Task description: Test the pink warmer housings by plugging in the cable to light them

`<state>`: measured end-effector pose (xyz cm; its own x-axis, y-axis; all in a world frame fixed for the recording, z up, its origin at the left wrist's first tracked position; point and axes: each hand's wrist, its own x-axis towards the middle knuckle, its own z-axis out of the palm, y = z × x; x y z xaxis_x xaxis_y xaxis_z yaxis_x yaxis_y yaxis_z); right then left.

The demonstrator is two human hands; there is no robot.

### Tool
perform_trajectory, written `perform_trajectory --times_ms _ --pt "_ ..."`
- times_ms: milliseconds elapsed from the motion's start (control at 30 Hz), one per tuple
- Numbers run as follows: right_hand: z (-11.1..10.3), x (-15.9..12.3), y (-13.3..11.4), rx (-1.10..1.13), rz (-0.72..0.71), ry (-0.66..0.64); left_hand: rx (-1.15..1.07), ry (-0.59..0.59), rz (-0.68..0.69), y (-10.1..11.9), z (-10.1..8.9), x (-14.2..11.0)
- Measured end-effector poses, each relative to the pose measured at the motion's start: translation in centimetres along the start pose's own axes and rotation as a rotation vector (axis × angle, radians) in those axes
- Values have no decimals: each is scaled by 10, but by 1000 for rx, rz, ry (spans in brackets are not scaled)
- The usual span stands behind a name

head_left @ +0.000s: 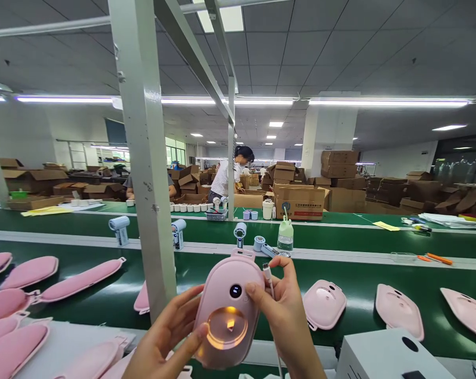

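Observation:
I hold a pink oval device [226, 310] up in front of me, with a lit round orange panel on its lower face and a small dark display above it. My left hand [167, 337] grips its lower left edge, thumb resting by the glowing panel. My right hand [282, 310] steadies its right side with the thumb, while finger and thumb pinch a white cable plug [267, 273] near the device's top right. The cable hangs down past my right wrist.
A green conveyor belt [356, 273] carries more pink devices [323, 303] at right and pink padded belts [80, 281] at left. A grey post [151, 200] stands just left of my hands. Small handheld fans, a bottle [285, 234], cardboard boxes and a person stand beyond. A white box [383, 355] sits lower right.

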<state>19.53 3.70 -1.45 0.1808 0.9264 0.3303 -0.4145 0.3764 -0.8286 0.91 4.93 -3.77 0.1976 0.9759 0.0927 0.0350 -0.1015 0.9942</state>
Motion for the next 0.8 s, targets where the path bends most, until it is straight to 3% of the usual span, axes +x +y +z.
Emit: perform_trajectory --times_ms 300,567,700,800 --pt "3 -4 -3 -6 -13 8 67 3 24 -5 10 1" --pt "7 -7 -4 10 0 -7 189 -107 86 -11 -1 8" --pt "8 -8 -4 5 10 -5 248 -90 95 -8 0 3" --pt "9 -9 -5 -3 16 6 235 -13 120 -2 6 -2"
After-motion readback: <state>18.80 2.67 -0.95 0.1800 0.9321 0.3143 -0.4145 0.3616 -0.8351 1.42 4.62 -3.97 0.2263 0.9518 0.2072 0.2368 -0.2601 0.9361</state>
